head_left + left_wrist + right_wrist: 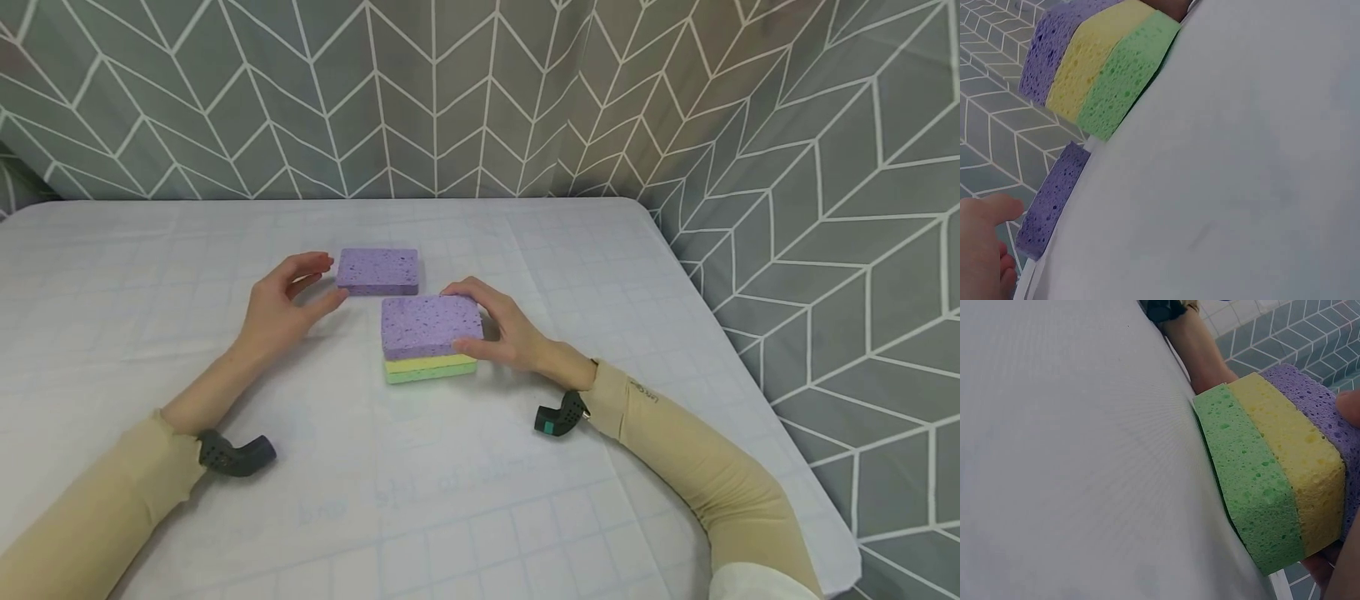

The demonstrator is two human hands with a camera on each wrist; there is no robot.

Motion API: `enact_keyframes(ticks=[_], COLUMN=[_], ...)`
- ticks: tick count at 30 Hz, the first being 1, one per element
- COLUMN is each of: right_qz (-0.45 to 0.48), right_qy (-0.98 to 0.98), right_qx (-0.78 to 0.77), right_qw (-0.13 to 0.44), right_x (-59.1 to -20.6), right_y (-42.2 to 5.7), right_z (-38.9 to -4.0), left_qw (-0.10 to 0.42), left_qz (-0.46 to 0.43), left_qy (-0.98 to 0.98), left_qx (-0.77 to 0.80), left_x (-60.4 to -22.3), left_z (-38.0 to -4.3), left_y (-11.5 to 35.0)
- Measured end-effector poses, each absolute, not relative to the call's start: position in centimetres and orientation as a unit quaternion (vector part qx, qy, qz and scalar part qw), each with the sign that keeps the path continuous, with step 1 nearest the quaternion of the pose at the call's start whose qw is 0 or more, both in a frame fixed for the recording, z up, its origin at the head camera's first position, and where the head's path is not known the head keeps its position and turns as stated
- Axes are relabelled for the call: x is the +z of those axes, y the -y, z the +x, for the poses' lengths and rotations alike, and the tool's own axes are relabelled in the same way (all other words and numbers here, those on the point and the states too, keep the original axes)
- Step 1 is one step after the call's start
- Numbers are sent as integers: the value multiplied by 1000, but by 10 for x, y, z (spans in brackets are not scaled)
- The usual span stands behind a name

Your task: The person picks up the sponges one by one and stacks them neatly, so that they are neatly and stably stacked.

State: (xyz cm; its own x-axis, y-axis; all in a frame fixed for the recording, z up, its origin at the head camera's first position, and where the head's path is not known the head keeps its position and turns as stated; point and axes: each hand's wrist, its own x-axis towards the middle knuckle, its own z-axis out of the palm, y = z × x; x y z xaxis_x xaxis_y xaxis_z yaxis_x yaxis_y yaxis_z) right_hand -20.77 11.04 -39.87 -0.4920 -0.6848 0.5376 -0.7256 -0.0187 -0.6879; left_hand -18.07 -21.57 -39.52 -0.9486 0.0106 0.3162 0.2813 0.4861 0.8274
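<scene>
A stack of three sponges stands mid-table: a green sponge (1247, 481) at the bottom, a yellow sponge (1291, 450) on it, and a purple sponge (431, 325) on top. My right hand (510, 329) grips the top purple sponge from its right side, thumb at the front edge and fingers behind. A second purple sponge (377, 268) lies flat on the table just behind and left of the stack. Beside its left end is my left hand (288, 292), fingers loosely bent and holding nothing, with the thumb tip close to the front left corner.
A white cloth with faint blue grid lines covers the table (465, 500). Grey curtains (405, 92) with a white zigzag pattern hang behind the table and along its right side. Each wrist wears a small black camera (236, 456).
</scene>
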Motion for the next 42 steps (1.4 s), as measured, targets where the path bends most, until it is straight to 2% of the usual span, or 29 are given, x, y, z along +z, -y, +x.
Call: enact_keyframes(ticks=[8,19,31,42], right_qz=[501,502,500,505], right_qy=[705,705,707,702], right_qx=[502,501,500,503], right_qw=[18,17,16,17], right_x=[-398,-400,-398,-399], right_y=[-111,-111,-112,-112], right_z=[-208,-209,-208,-208], left_qw=[66,22,18,36], left_qz=[-51,-59,-83,-95], left_qy=[875,876,884,885], left_qx=[-478,-478,-460,-455], left_x=[-393,-391,-393,-396], left_z=[-197,-207,-210,-208], left_y=[221,222,221,222])
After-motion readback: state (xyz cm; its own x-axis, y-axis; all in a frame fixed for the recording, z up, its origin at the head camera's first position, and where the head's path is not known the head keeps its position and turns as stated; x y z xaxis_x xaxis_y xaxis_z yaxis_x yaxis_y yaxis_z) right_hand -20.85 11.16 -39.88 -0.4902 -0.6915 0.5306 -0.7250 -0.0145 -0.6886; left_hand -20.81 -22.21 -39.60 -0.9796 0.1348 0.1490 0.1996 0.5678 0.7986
